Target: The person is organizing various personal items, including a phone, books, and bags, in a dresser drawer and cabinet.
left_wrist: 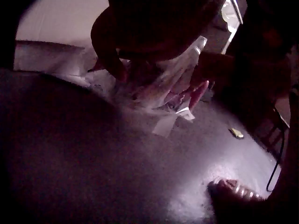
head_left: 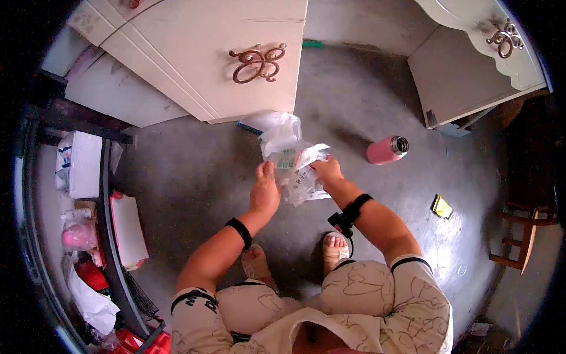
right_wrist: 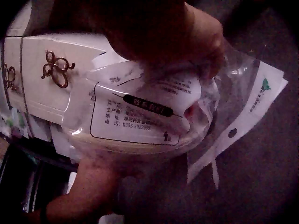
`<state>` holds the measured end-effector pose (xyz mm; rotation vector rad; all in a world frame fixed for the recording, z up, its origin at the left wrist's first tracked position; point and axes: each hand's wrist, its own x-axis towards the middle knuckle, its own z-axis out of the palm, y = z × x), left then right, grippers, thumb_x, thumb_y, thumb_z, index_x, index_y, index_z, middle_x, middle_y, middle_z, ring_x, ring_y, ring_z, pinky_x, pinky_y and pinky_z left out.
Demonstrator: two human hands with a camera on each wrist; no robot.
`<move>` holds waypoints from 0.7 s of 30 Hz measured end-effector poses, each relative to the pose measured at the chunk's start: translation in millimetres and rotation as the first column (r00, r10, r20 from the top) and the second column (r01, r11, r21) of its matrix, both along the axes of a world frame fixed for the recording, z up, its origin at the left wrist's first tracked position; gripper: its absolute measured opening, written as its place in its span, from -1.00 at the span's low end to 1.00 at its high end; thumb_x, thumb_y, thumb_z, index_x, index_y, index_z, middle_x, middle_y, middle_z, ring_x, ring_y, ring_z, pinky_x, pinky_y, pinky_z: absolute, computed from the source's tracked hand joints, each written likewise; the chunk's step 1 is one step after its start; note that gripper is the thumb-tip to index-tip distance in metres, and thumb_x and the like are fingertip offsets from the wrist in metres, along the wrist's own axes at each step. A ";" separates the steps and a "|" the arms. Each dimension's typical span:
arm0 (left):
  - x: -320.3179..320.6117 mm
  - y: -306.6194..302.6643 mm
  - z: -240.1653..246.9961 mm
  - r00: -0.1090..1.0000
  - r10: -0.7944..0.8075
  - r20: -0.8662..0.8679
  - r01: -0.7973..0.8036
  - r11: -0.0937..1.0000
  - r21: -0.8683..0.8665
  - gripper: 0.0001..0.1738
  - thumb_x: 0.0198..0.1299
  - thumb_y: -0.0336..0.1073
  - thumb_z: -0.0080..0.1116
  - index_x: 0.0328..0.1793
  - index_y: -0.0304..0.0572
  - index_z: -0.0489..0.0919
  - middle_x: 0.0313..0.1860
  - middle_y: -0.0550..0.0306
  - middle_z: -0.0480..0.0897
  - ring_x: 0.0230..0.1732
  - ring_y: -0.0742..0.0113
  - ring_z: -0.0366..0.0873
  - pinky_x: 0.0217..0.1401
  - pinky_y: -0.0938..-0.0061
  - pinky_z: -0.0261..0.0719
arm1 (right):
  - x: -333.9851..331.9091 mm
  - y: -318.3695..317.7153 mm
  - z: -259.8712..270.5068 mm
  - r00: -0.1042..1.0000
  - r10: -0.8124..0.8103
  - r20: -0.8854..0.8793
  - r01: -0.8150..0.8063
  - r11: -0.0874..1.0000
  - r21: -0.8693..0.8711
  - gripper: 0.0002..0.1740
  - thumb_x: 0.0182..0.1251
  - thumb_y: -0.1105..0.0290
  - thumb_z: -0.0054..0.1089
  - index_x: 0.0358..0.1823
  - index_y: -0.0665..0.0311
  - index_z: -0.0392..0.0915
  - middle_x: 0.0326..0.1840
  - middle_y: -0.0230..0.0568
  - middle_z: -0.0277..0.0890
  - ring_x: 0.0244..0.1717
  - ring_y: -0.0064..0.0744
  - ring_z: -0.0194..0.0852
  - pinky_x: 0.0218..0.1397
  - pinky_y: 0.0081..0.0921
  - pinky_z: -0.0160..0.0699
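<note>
Left of the pink cylindrical bottle (head_left: 382,151) standing on the smooth grey floor (head_left: 194,168), the left hand (head_left: 265,190) and right hand (head_left: 330,171) each pinch a clear, crinkled, printed plastic bag (head_left: 299,186).

Head vw: txt (head_left: 305,177) on plastic bag (head_left: 282,135) blurred, cabinet (head_left: 194,59) cut off @ top.

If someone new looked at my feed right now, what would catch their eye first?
Probably the crinkled clear plastic bag with printing, held between the left hand and right hand. Next, the pink bottle on the floor to the right, and the ornate bronze handle on the pale cabinet ahead.
</note>
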<state>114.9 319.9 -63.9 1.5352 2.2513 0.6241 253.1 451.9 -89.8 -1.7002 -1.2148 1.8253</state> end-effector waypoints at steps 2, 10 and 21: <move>-3.3 3.4 12.8 0.987 0.094 0.127 -0.111 0.985 0.135 -0.48 0.02 -0.43 0.05 0.16 -0.30 0.23 0.05 -0.18 0.33 0.02 -0.13 0.36 -0.01 0.24 0.38 | -9.2 -10.7 19.1 0.944 -0.267 -0.193 0.227 0.952 -0.207 -0.49 -0.08 0.42 0.28 -0.06 0.45 0.35 -0.36 -0.15 0.53 -0.41 -0.30 0.52 -0.45 -0.35 0.50; -32.9 20.5 -23.6 0.803 0.534 0.265 -0.559 0.829 0.022 -0.58 -0.09 -0.20 0.22 -0.16 -0.33 0.42 -0.26 -0.15 0.50 -0.17 -0.05 0.47 -0.16 0.22 0.43 | -14.9 -21.5 50.8 0.981 -0.047 -0.188 0.017 0.987 -0.159 -0.49 0.00 0.44 0.26 0.01 0.44 0.33 -0.27 -0.18 0.53 -0.34 -0.36 0.52 -0.39 -0.40 0.51; -3.2 3.7 -35.2 0.988 0.095 0.126 -0.051 0.948 -0.315 -0.68 0.07 -0.15 -0.05 -0.41 -0.26 0.59 -0.47 -0.15 0.58 -0.37 -0.13 0.53 -0.31 0.10 0.45 | -19.5 -17.9 2.0 0.870 -0.222 -0.439 0.182 0.974 -0.133 -0.53 0.03 0.39 0.25 -0.01 0.36 0.38 -0.16 -0.20 0.50 -0.19 -0.38 0.48 -0.19 -0.44 0.48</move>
